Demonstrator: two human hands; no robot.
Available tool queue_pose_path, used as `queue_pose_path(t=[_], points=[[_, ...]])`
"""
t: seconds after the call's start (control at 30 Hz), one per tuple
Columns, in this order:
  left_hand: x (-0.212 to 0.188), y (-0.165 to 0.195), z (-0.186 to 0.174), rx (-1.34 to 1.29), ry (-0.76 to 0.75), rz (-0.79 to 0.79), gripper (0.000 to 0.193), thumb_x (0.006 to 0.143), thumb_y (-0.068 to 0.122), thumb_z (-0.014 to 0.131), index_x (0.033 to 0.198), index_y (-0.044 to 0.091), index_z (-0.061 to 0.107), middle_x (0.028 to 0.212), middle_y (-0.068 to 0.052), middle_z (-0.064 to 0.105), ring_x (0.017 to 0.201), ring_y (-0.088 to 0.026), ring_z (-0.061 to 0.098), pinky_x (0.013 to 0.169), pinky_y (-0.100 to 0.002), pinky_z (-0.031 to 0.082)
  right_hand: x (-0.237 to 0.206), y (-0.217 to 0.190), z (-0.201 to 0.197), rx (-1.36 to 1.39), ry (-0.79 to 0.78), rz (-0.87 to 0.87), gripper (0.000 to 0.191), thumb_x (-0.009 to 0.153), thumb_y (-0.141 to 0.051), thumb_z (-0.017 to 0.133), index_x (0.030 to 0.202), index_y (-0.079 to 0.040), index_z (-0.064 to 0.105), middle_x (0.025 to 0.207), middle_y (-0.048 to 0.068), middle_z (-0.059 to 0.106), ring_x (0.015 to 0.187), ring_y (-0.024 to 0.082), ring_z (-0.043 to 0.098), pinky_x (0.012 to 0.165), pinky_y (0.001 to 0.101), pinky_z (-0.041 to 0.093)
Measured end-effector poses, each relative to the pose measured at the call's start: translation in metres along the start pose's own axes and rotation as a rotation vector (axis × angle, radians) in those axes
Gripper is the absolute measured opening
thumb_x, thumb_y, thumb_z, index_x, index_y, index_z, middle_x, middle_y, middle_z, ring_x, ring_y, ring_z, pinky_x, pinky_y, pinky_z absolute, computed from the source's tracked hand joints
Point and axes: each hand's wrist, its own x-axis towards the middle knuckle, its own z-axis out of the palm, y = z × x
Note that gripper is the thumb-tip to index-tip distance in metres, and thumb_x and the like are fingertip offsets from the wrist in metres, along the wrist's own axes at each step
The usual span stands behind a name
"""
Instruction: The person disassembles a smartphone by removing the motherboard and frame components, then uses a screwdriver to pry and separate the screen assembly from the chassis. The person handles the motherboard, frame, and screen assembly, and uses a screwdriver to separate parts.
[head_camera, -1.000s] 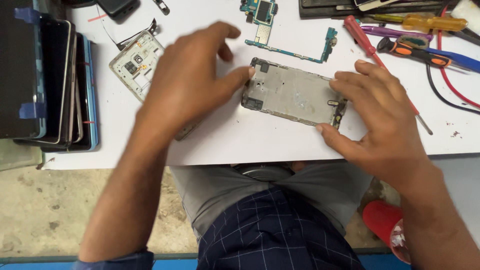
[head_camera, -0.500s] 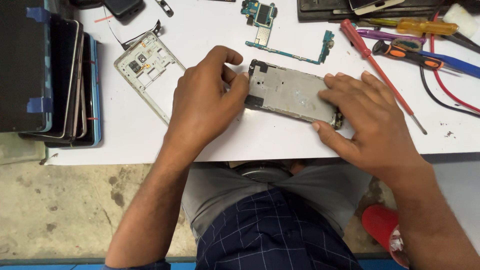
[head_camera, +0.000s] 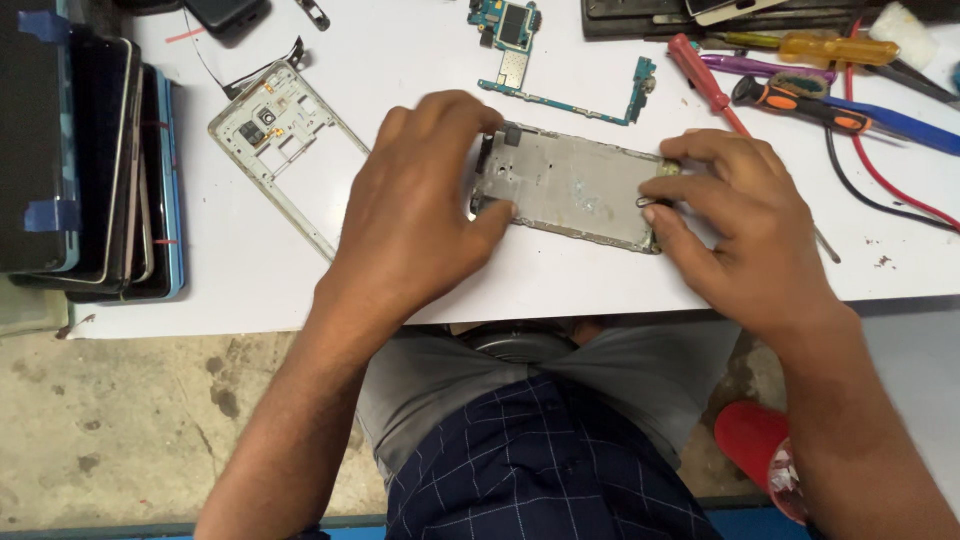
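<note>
A bare metal phone chassis (head_camera: 575, 185) lies on the white table (head_camera: 250, 290), its inner side facing up. My left hand (head_camera: 420, 210) grips its left end, thumb on the near corner and fingers over the top edge. My right hand (head_camera: 740, 220) holds the right end, fingertips pinching the chassis's right edge. A grey phone mid-frame (head_camera: 280, 140) with camera cut-outs lies just left of my left hand. A green L-shaped circuit board (head_camera: 560, 75) sits behind the chassis.
A stack of phones and screens (head_camera: 90, 160) stands at the table's left edge. Screwdrivers with red (head_camera: 705, 75), orange-black (head_camera: 800, 100) and yellow (head_camera: 835, 47) handles, a blue tool and red and black wires lie at the back right. A red object (head_camera: 755, 445) sits on the floor.
My left hand has slid right off the grey mid-frame and taken hold of the chassis's left end. My right hand has moved up to its right edge.
</note>
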Motion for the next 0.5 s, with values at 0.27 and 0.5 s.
queue_pose_path(t=[0.27,0.5], points=[[0.015,0.01,-0.003,-0.02,-0.222,-0.046,0.071,0.064,0.008,0.084,0.131,0.0,0.063,0.125,-0.011,0.069,0.098,-0.03,0.058,0.086,-0.042,0.048,-0.01,0.005,-0.002,-0.029,0.108,0.048,0.01,0.095,-0.011,0.073,0.1,-0.003,0.07,0.128,0.013,0.063,0.122,0.031,0.059,0.104,0.0429,0.047],[0.021,0.014,-0.006,0.034,-0.276,-0.023,0.077,0.059,0.013,0.087,0.13,0.0,0.062,0.109,-0.014,0.069,0.097,-0.03,0.057,0.084,-0.043,0.047,-0.019,0.015,-0.011,-0.196,0.21,0.137,0.008,0.098,-0.006,0.072,0.105,-0.002,0.071,0.125,0.012,0.063,0.119,0.031,0.057,0.103,0.0419,0.047]])
